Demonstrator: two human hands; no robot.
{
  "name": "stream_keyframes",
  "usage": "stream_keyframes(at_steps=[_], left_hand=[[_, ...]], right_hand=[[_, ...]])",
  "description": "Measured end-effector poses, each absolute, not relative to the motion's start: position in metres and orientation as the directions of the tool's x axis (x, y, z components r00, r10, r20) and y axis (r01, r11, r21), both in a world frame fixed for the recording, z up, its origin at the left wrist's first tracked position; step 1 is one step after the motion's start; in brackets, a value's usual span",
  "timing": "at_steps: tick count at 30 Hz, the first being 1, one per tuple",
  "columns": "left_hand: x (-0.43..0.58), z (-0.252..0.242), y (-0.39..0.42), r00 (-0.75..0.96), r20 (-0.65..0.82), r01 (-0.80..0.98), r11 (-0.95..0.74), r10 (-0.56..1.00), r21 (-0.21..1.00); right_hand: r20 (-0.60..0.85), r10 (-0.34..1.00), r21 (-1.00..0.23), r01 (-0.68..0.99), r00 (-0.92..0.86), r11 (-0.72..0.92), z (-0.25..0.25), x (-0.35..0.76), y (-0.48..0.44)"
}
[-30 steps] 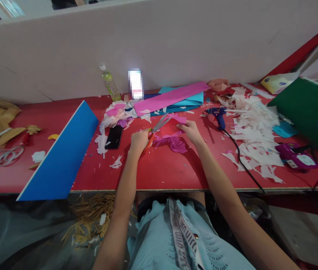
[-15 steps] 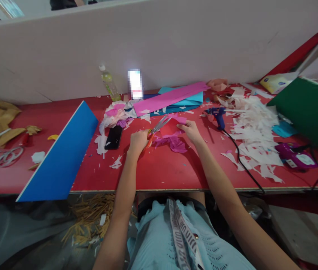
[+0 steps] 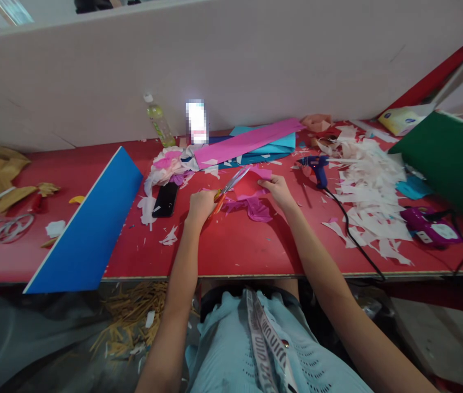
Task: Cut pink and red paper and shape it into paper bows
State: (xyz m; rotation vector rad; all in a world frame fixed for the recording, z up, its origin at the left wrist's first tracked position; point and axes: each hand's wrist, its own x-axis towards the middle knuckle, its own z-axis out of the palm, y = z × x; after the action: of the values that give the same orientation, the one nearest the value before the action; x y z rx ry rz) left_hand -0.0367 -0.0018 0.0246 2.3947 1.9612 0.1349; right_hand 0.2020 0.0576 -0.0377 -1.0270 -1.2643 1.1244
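My left hand (image 3: 202,206) is wrapped round the orange handles of a pair of scissors (image 3: 231,183), whose blades point up and to the right. The blades look nearly closed and reach the edge of a piece of pink paper (image 3: 263,175). Between thumb and fingers, my right hand (image 3: 277,188) pinches that paper from the right. Crumpled magenta paper (image 3: 259,209) lies on the red table (image 3: 247,251) just below the two hands.
A blue board (image 3: 92,229) stands on the left, near a black phone (image 3: 166,200). Folded pink paper (image 3: 251,143) lies behind the hands. To the right are a glue gun (image 3: 317,168) with a black cord, white paper scraps (image 3: 374,191) and a green board (image 3: 448,164).
The scissor blades have come closer together at the pink paper. Both hands have stayed almost in place.
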Motion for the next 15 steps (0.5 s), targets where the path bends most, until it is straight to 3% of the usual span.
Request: stream_keyframes(at_steps=[15], left_hand=[[-0.0399,0.0194,0.0012,0.239,0.068,0.966,-0.244,0.969,0.09]], right_hand=[[0.16,0.987,-0.986,-0.041,-0.026,0.159,-0.0409,0.202,0.0587]])
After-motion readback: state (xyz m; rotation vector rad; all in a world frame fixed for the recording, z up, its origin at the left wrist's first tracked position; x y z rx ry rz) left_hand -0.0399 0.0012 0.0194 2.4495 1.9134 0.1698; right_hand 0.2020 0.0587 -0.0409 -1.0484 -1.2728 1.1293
